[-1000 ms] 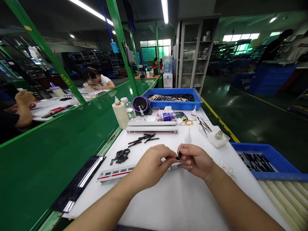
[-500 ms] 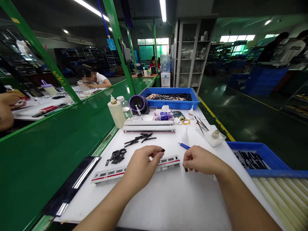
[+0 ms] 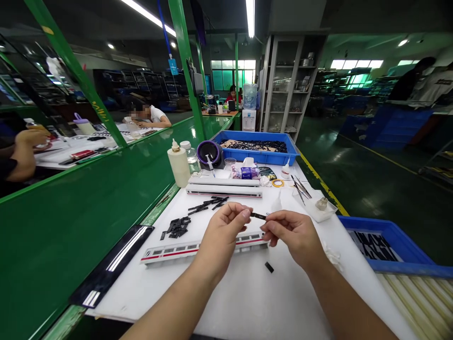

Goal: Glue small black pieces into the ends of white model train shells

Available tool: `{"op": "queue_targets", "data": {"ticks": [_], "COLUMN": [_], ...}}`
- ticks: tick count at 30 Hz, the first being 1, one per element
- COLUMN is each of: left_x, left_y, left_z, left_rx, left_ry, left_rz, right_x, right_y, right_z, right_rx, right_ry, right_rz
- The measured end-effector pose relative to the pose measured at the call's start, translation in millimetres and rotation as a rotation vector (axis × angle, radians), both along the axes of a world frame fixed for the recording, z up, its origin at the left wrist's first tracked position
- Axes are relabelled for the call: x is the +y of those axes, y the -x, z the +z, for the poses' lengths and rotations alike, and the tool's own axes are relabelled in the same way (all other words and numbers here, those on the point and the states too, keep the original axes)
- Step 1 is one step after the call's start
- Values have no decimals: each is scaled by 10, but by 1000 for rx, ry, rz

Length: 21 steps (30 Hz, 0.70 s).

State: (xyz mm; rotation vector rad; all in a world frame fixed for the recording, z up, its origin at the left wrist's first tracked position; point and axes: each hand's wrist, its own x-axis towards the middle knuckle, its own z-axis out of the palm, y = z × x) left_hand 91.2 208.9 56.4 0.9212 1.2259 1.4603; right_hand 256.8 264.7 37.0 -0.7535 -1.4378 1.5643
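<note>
Between my fingertips a small black strip (image 3: 258,216) is held up over the table. My left hand (image 3: 224,236) pinches its left end with thumb and forefinger, while my right hand (image 3: 295,236) has its other end. Below and partly behind my left hand lies a white model train car shell (image 3: 171,252) with a red stripe and window openings. Just under my right hand a loose black piece (image 3: 269,267) rests on the white tabletop (image 3: 247,297). Small black pieces (image 3: 179,226) form a pile to the left, with longer black strips (image 3: 207,204) behind them.
More long white train shells (image 3: 224,192) lie further back. A cream squeeze bottle (image 3: 179,165), yellow tape (image 3: 278,182), tweezers (image 3: 300,189) and a white dish (image 3: 320,208) surround the work area. Blue bins stand behind (image 3: 260,153) and at right (image 3: 389,226). A green partition (image 3: 88,212) borders the left.
My hands have come together, and both now grip one black strip. The black piece that was under my right hand lies on the table. The view has shifted slightly left.
</note>
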Motion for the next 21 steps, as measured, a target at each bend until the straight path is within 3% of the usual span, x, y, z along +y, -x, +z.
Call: {"op": "queue_targets", "data": {"ticks": [6, 11, 16, 18, 21], "left_x": [16, 22, -54, -108, -163], "left_y": [-44, -56, 30, 59, 70], "left_z": [-34, -47, 8, 46, 57], "left_rx": [63, 126, 558, 724, 801], "left_ry": [-18, -1, 2, -64, -263], "left_rz": [32, 32, -107, -128, -174], "right_x": [5, 17, -19, -21, 17], "right_y": [52, 50, 36, 31, 35], "right_z": [-9, -45, -85, -97, -125], "right_rx": [166, 163, 90, 147, 270], "right_ry": [158, 108, 20, 112, 400], "right_rz": [-33, -22, 21, 98, 309]}}
